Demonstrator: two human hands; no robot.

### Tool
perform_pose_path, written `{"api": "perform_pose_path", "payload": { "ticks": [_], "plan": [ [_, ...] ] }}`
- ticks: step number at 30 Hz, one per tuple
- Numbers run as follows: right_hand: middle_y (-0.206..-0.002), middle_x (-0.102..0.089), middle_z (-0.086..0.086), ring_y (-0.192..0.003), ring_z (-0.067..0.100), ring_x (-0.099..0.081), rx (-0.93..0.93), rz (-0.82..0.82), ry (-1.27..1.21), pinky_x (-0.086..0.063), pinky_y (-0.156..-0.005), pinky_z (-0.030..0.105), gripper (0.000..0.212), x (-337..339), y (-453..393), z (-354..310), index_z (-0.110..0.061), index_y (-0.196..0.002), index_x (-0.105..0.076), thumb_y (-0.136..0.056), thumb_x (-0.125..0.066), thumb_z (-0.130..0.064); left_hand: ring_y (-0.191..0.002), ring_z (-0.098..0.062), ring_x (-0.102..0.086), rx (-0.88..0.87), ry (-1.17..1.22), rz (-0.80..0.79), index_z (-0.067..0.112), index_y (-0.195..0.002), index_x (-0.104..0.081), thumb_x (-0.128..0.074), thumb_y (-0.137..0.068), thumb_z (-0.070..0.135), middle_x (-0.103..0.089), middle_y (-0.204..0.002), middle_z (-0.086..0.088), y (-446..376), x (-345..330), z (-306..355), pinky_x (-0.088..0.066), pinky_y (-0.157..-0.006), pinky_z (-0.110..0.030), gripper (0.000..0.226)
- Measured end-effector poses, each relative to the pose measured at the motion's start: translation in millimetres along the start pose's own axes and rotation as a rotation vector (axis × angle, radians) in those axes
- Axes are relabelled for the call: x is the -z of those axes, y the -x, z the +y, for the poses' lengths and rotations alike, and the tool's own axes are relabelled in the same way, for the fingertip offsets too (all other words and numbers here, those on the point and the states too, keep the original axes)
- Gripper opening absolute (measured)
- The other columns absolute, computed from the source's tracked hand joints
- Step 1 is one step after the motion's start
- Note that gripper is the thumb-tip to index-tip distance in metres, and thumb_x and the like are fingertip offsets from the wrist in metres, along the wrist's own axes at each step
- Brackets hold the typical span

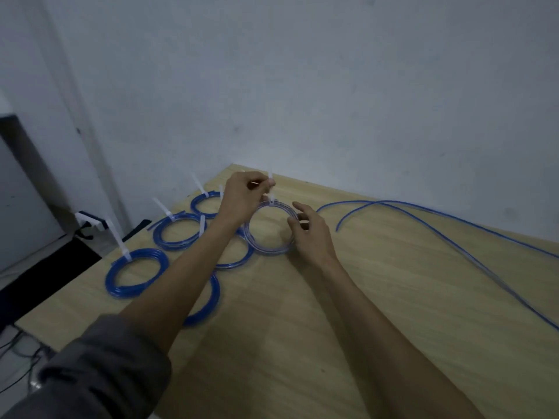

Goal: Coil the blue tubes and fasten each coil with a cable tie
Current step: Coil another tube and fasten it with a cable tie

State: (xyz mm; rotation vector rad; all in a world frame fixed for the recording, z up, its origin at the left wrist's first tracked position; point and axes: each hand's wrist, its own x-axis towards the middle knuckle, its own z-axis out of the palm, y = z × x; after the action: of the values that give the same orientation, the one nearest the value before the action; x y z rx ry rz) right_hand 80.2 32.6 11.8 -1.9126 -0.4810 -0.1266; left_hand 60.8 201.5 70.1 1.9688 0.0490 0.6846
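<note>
Five finished blue coils lay on the left part of the wooden bench [302,343], each a flat ring of glossy, translucent blue tube. Farthest left, the near-left coil [136,273] carried a white cable tie [118,237] whose long tail stood up from its far edge. Just right and farther away lay the middle-left coil [178,234], with its own white tie tail slanting up, and beyond that the far coil [205,204], partly hidden by the left forearm. Two more rings showed only in part under that forearm: the near coil [205,309] and the centre coil [239,260].

Right of these, the paler coil [269,228] sat between the hands; its tube looked clearer and fainter in colour than the others. It touched or overlapped the centre coil at its left edge. The left hand [245,198] was curled at the coil's far edge, fingers pinching the upright tail of the white tie [270,184] fastened on the ring. The right hand [308,234] lay against the coil's right side, fingers loosely spread and touching the tube rather than wrapped round it.

Further right, loose blue tubes [423,219] ran uncoiled across the bench, curving from near the right hand out toward the right edge.

No brand, label or writing could be read on anything.
</note>
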Motion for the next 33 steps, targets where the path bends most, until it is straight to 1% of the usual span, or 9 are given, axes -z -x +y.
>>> {"api": "perform_pose_path", "payload": {
  "ticks": [4, 9, 13, 15, 19, 21, 26, 30, 33],
  "plan": [
    [-0.117, -0.065, 0.003, -0.096, 0.015, -0.063, 0.005, 0.045, 0.107, -0.055, -0.089, 0.036, 0.038, -17.6, -12.5, 5.8, -0.017, -0.133, -0.060, -0.097, -0.055, -0.009, -0.079, -0.024, -0.072, 0.137, 0.076, 0.041, 0.004, -0.090, -0.074, -0.069, -0.093, 0.013, -0.071, -0.084, -0.009, -20.3, 2.3, -28.0, -0.062, -0.074, -0.028, 0.011],
    [-0.114, -0.071, 0.007, -0.101, 0.021, -0.066, -0.011, 0.139, 0.188, -0.053, -0.095, 0.043, 0.033, -25.9, -33.6, 10.7, -0.013, -0.122, -0.071, -0.093, -0.056, -0.006, -0.070, -0.017, -0.070, 0.185, 0.118, 0.034, -0.002, -0.094, -0.075, -0.070, -0.093, 0.012, -0.071, -0.080, -0.008, -39.9, -0.1, -45.2, -0.062, -0.079, -0.035, 0.014],
    [-0.112, -0.073, 0.006, -0.103, 0.022, -0.067, -0.047, 0.093, 0.277, -0.054, -0.093, 0.042, 0.031, -26.7, -46.4, 10.9, -0.016, -0.117, -0.074, -0.093, -0.056, -0.009, -0.074, -0.023, -0.071, 0.229, 0.010, 0.050, 0.003, -0.087, -0.077, -0.070, -0.093, 0.013, -0.073, -0.079, -0.009, -49.7, -9.2, -56.3, -0.061, -0.083, -0.042, 0.013],
    [-0.105, -0.074, 0.009, -0.100, 0.025, -0.067, -0.022, 0.059, 0.364, -0.055, -0.087, 0.042, 0.027, -28.6, -45.1, 11.8, -0.011, -0.109, -0.076, -0.092, -0.055, -0.009, -0.081, -0.024, -0.071, 0.280, -0.068, 0.043, 0.002, -0.095, -0.077, -0.071, -0.092, 0.014, -0.075, -0.088, -0.011, -50.8, -13.9, -62.2, -0.059, -0.089, -0.041, 0.014],
    [-0.105, -0.073, 0.013, -0.099, 0.029, -0.067, -0.044, 0.046, 0.383, -0.055, -0.087, 0.044, 0.020, -26.4, -43.0, 16.0, -0.006, -0.104, -0.073, -0.095, -0.060, -0.018, -0.117, -0.026, -0.062, 0.344, -0.147, 0.091, -0.002, -0.125, -0.064, -0.072, -0.091, 0.015, -0.066, -0.126, -0.013, -44.2, -22.3, -60.6, -0.047, -0.099, -0.028, 0.039],
    [-0.110, -0.071, 0.011, -0.103, 0.027, -0.066, -0.055, 0.039, 0.384, -0.054, -0.089, 0.042, 0.022, -21.8, -41.1, 17.5, -0.009, -0.110, -0.072, -0.097, -0.059, -0.019, -0.112, -0.025, -0.063, 0.322, -0.167, 0.110, 0.001, -0.119, -0.066, -0.072, -0.091, 0.017, -0.067, -0.116, -0.010, -37.3, -27.2, -57.5, -0.048, -0.092, -0.028, 0.033],
    [-0.114, -0.070, 0.006, -0.105, 0.025, -0.064, -0.042, 0.064, 0.407, -0.052, -0.092, 0.039, 0.025, 10.7, -29.7, 19.3, -0.014, -0.117, -0.071, -0.096, -0.059, -0.020, -0.089, -0.021, -0.069, 0.224, -0.129, -0.021, 0.014, -0.095, -0.067, -0.071, -0.091, 0.021, -0.066, -0.089, 0.004, -17.9, -43.7, -51.1, -0.059, -0.084, -0.045, 0.008],
    [-0.108, -0.074, 0.002, -0.101, 0.025, -0.067, -0.068, 0.079, 0.440, -0.053, -0.090, 0.039, 0.021, 59.8, -15.9, 25.4, -0.021, -0.109, -0.074, -0.092, -0.062, -0.024, -0.073, -0.018, -0.065, 0.156, -0.153, -0.100, 0.008, -0.098, -0.069, -0.071, -0.091, 0.018, -0.071, -0.091, -0.009, -0.4, -70.9, -34.1, -0.056, -0.071, -0.032, 0.012],
    [-0.103, -0.074, -0.002, -0.097, 0.023, -0.068, -0.064, 0.082, 0.532, -0.054, -0.086, 0.038, 0.020, 106.5, 5.0, 33.3, -0.023, -0.106, -0.074, -0.091, -0.061, -0.028, -0.074, -0.012, -0.064, 0.075, -0.189, -0.167, 0.013, -0.093, -0.069, -0.072, -0.090, 0.019, -0.069, -0.086, -0.001, 18.5, -96.0, -20.7, -0.053, -0.072, -0.029, 0.008]
  ]
}}
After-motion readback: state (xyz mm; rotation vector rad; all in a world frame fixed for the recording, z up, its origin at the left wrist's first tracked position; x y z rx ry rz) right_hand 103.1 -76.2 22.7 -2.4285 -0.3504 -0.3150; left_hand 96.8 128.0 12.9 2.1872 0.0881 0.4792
